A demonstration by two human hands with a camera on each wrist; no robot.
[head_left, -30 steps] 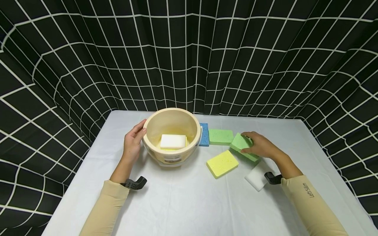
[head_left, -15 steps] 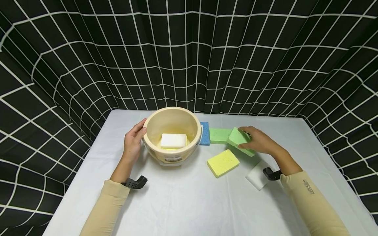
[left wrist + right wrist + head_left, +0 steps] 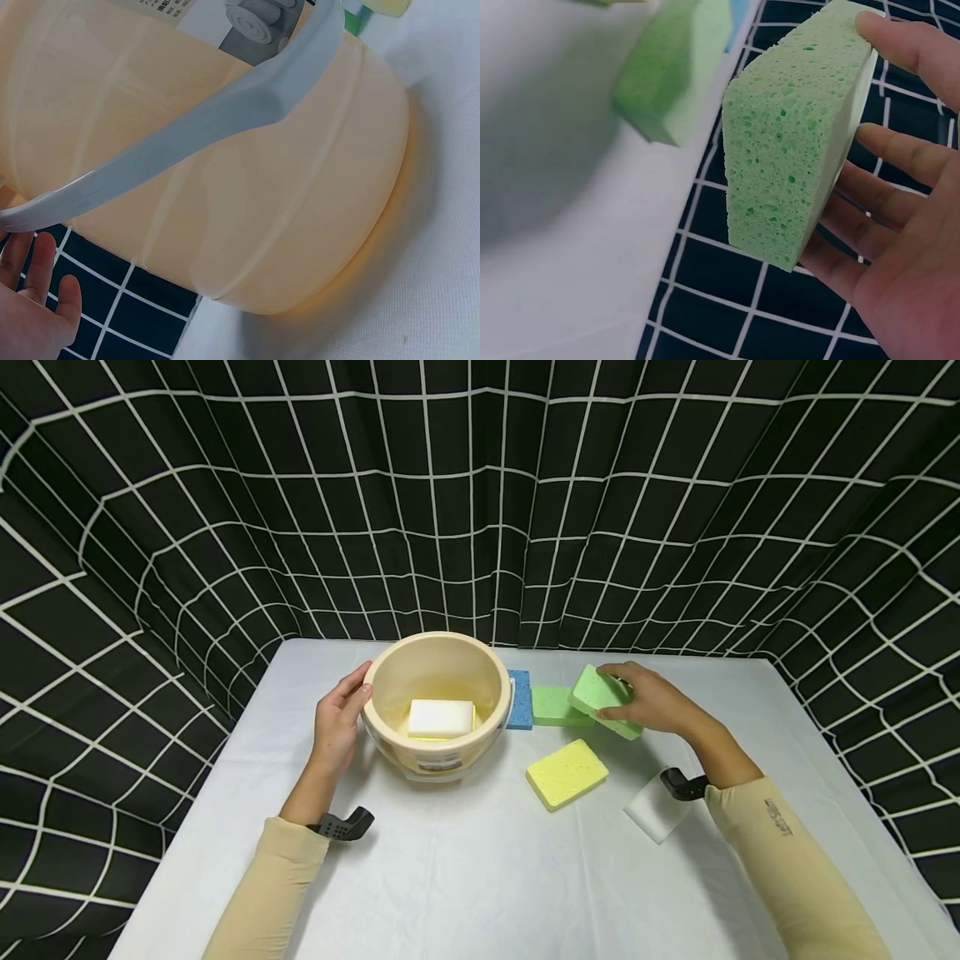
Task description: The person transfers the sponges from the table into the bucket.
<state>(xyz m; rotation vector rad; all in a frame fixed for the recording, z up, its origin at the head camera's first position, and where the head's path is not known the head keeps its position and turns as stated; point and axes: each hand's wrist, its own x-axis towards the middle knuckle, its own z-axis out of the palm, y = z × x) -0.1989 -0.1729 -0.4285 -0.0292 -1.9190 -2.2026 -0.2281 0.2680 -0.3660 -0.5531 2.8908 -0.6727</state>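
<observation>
Black grid curtain behind, white cloth-covered table below. Held green sponge is right of the bucket, raised off the table. Right hand has it pinched by opposite edges, thumb on the near side, fingers on the far side.

Risks, my judgement: edge-only pinch, so the sponge could pivot or slip if the thumb lets up. Carried low toward the bucket, it could bump the lying green sponge and shove that into the blue sponge; the rim could catch its leading end too.

Orientation: long axis diagonal in the head view, one short end aimed far and toward the bucket, the other near and away from it. Right wrist view shows a porous face, with a gap to the lying sponge.

Outward: lying green and blue run in a row from the bucket's right side, blue nearest. Yellow sponge sits right and nearer the person; loose white sponge farther right, partly under the wrist strap. Inside the bucket: another white sponge, something yellow beneath, mostly hidden. Left hand touches the bucket's left side, fingers relaxed.
</observation>
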